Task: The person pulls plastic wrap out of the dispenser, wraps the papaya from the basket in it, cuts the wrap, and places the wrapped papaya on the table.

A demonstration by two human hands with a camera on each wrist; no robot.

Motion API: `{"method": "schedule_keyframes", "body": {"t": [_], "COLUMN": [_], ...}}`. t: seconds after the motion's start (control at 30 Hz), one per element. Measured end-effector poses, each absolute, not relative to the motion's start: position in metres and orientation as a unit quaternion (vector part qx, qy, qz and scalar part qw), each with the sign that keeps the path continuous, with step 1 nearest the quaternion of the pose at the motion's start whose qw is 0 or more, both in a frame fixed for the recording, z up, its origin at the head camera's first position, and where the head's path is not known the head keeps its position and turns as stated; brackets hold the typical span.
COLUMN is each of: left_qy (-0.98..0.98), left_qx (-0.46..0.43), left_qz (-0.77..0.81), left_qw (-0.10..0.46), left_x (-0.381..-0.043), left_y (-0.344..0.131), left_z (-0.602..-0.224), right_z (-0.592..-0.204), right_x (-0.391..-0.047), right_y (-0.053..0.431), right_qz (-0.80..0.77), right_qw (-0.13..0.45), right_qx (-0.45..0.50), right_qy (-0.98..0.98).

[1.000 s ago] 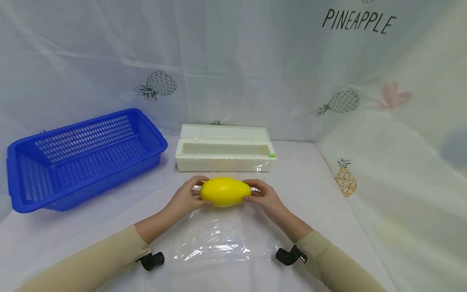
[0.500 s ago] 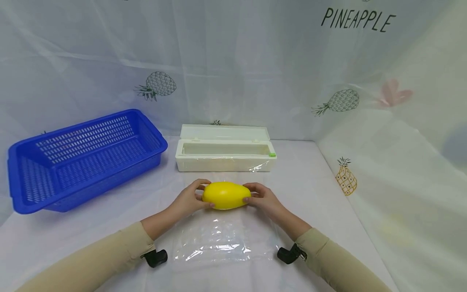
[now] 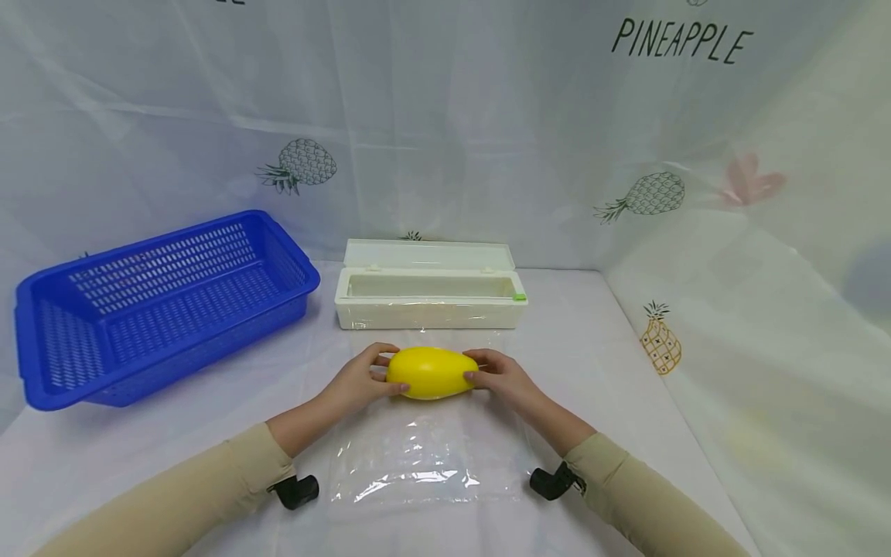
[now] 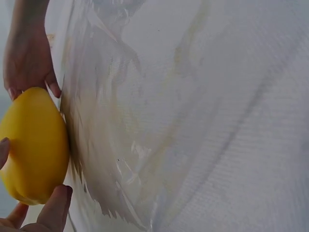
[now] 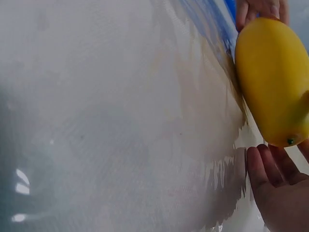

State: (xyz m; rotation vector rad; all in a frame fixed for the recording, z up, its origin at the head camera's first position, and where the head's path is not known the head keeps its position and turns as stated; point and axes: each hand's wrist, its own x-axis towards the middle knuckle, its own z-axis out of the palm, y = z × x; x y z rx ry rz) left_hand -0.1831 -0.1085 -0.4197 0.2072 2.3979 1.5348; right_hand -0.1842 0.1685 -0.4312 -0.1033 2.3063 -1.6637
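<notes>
A smooth yellow mango (image 3: pixel 431 373) lies crosswise over a sheet of clear cling film (image 3: pixel 418 464), narrower end to the right. My left hand (image 3: pixel 363 376) grips its blunt end, thumb on the near side and fingers behind. At the tapered end my right hand (image 3: pixel 504 375) holds it between thumb and fingers. In the left wrist view the mango (image 4: pixel 36 147) stands close against the film, which shows ragged edges. The right wrist view shows a small green spot on the end of the mango (image 5: pixel 270 82) by my right fingers (image 5: pixel 258 166).
Behind the hands stands a white cling film dispenser (image 3: pixel 431 313) with its lid raised and a green slider on its right. Film runs over its front. A blue plastic basket (image 3: pixel 209 340) sits at the left. Curtain-like cloth with pineapple prints hangs behind and at the right.
Both hands have brought the mango slightly nearer and down onto the film during the first half second. Since then hands and fruit have hardly moved.
</notes>
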Motion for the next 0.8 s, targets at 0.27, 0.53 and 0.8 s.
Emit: {"method": "schedule_keyframes", "body": {"t": [0.27,0.53,0.8], "left_qy": [0.825,0.844,0.855], "left_qx": [0.089,0.112,0.308], "left_qz": [0.541,0.517,0.410], "left_qw": [0.137,0.091,0.077], "left_x": [-0.182,-0.162,-0.134], "left_y": [-0.124,-0.143,-0.168], "left_z": [-0.419,-0.412,-0.418], "right_z": [-0.430,-0.427,-0.434], "right_x": [-0.184,-0.165,-0.134], "right_y": [0.179,0.207,0.239], "right_qz": [-0.549,-0.545,-0.517], "right_qw": [0.125,0.101,0.133], "right_qx": [-0.048,-0.139,-0.202], "right_qy": [0.825,0.820,0.821]}}
